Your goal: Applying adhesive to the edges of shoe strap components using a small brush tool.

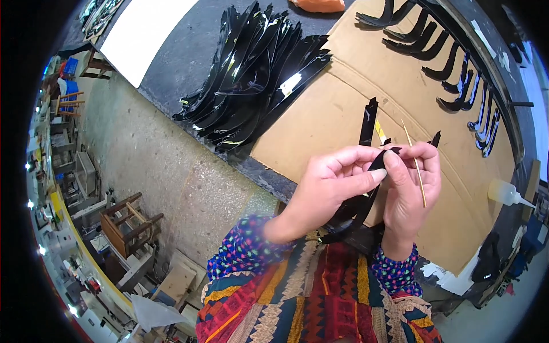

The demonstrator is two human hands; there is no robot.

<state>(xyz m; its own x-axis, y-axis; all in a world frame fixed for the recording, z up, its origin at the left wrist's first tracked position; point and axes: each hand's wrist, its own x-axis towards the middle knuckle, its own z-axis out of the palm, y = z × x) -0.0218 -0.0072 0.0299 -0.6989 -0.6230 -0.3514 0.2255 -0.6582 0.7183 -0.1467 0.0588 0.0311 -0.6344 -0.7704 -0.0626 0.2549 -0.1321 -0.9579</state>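
My left hand (326, 188) is closed, its thumb and fingers pinching a glossy black curved strip (361, 216) near the strip's upper end. From the other side my right hand (407, 191) closes on the same strip with its thumb. A thin wooden stick (406, 135) is also held among the right fingers, slanting across them. The strip's lower part bends down toward my lap, partly behind my hands. Just beyond my fingers shows another straight black piece (369, 121); whether it joins the held strip I cannot tell.
Under my hands lies a brown cardboard sheet (311, 128) on a dark table. A heap of black strips (251, 86) is at the far left. Bent black pieces (443, 71) line the right side, near a squeeze bottle (503, 193). A wooden stool (128, 226) stands on the floor.
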